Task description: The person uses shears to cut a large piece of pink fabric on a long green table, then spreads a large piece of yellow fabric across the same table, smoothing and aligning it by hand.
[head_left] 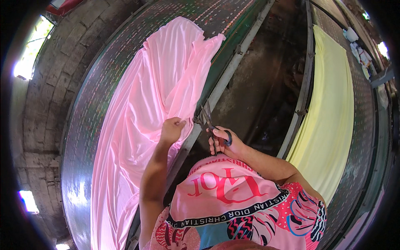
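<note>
A long sheet of shiny pink fabric [146,87] lies in folds along the dark table on my left, its near edge at the table's rim. My left hand [172,130] is closed on that edge, fingers pinching the cloth. In my right hand [228,143] is a pair of dark scissors [207,115], my fingers through the handle loops. The blades point up and away, slightly apart, beside the table's rail and just right of the pinched edge. Whether the blades touch the cloth I cannot tell.
The dark, speckled table [89,125] has a metal rail [233,62] along its side. Across a dim aisle [266,79], yellow fabric [329,112] covers part of a second long table. White bundles [361,56] sit at its far right. A block wall [46,112] stands on the left.
</note>
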Action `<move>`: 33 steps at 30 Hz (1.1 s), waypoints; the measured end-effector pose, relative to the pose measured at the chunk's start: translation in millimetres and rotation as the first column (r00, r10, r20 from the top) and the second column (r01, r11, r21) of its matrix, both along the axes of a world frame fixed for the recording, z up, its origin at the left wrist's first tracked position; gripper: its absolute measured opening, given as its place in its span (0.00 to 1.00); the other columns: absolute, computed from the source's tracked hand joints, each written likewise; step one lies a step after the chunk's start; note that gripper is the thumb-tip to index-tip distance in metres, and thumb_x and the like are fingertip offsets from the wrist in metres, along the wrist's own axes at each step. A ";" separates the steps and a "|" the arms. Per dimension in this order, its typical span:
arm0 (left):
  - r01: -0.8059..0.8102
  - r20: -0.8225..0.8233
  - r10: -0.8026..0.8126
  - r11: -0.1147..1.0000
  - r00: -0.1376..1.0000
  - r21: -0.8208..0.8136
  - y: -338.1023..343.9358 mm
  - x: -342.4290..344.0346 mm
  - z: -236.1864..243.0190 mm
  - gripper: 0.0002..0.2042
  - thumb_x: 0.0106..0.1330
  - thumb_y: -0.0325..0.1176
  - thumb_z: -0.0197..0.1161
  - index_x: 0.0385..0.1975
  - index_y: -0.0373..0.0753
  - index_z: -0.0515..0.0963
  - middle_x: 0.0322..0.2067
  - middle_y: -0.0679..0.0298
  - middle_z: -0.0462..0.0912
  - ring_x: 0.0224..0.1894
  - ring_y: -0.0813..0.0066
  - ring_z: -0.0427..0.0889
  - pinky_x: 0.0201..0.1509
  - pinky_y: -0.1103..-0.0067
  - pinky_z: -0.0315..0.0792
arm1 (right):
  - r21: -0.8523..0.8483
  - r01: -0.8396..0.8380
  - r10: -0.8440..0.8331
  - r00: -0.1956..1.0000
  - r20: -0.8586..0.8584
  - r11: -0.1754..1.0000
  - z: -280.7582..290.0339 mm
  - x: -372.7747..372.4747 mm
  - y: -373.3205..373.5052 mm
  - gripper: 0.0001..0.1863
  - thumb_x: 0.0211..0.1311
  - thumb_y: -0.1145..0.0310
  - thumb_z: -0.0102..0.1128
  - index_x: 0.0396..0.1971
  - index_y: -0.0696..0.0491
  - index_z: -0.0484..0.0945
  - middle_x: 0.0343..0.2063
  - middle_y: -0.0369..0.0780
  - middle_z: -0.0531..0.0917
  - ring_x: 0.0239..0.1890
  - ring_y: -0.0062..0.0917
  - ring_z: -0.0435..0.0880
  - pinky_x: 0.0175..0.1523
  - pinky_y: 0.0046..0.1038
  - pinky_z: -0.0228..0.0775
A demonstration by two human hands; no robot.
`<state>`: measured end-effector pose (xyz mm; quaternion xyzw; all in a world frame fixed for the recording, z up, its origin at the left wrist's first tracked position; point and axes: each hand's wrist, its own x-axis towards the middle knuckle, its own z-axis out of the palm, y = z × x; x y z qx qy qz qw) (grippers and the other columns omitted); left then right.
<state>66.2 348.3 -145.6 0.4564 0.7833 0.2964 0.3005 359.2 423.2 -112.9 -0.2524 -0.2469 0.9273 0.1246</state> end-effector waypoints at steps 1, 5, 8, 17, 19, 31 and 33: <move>-0.087 0.038 0.086 0.995 0.996 0.048 -4.2 -5.8 -7.7 0.14 0.74 0.35 0.68 0.29 0.30 0.82 0.20 0.69 0.72 0.26 0.81 0.69 0.32 0.74 0.67 | 0.020 -0.016 0.017 1.000 -0.008 1.000 1.4 0.4 -0.1 0.27 0.74 0.51 0.65 0.61 0.54 0.74 0.34 0.41 0.84 0.32 0.35 0.87 0.40 0.37 0.82; -0.242 0.056 0.236 0.941 0.970 0.238 -1.1 -2.8 11.1 0.19 0.78 0.38 0.62 0.27 0.30 0.74 0.19 0.61 0.65 0.25 0.76 0.65 0.31 0.70 0.65 | 0.050 -0.088 0.090 0.995 -0.036 0.995 1.0 -2.8 0.7 0.27 0.75 0.50 0.65 0.61 0.54 0.74 0.35 0.42 0.85 0.34 0.36 0.88 0.41 0.38 0.82; -0.262 0.052 0.258 0.924 0.965 0.279 -1.1 -0.6 18.4 0.20 0.81 0.38 0.58 0.26 0.31 0.70 0.19 0.62 0.62 0.25 0.76 0.63 0.31 0.69 0.63 | 0.039 -0.122 0.124 0.991 -0.048 0.992 -2.8 -16.8 -3.5 0.28 0.75 0.48 0.64 0.62 0.53 0.73 0.37 0.43 0.85 0.36 0.36 0.88 0.43 0.38 0.83; -0.249 0.103 0.228 0.906 0.968 0.341 2.1 7.1 8.9 0.21 0.83 0.39 0.55 0.26 0.32 0.69 0.19 0.61 0.62 0.25 0.76 0.63 0.31 0.69 0.63 | 0.044 -0.094 0.098 0.990 -0.102 0.995 -25.1 -76.9 -5.9 0.26 0.74 0.41 0.63 0.51 0.50 0.74 0.36 0.41 0.85 0.34 0.33 0.89 0.42 0.36 0.85; -0.220 0.068 0.209 0.915 0.975 0.338 1.9 6.8 11.5 0.21 0.83 0.39 0.54 0.26 0.32 0.69 0.19 0.60 0.62 0.25 0.75 0.63 0.31 0.69 0.63 | 0.011 -0.056 0.057 0.992 -0.109 0.998 -32.5 -90.5 -1.3 0.27 0.73 0.40 0.64 0.49 0.50 0.75 0.35 0.41 0.86 0.35 0.34 0.90 0.42 0.37 0.85; -0.058 -0.027 0.071 0.939 0.997 0.338 -2.7 27.0 36.7 0.20 0.83 0.36 0.56 0.26 0.31 0.70 0.20 0.52 0.69 0.24 0.71 0.66 0.30 0.67 0.64 | 0.242 0.332 -0.285 0.936 -0.208 0.912 -9.7 -74.7 10.2 0.30 0.77 0.43 0.60 0.63 0.51 0.70 0.39 0.40 0.82 0.38 0.30 0.84 0.48 0.35 0.77; 0.005 -0.038 0.007 0.951 0.999 0.309 -2.4 32.8 43.8 0.17 0.81 0.35 0.58 0.29 0.30 0.74 0.21 0.49 0.73 0.24 0.67 0.72 0.31 0.67 0.68 | 0.357 0.357 -0.303 0.932 -0.199 0.863 -9.1 -62.1 6.1 0.30 0.77 0.44 0.59 0.64 0.52 0.70 0.39 0.40 0.81 0.38 0.29 0.84 0.47 0.35 0.77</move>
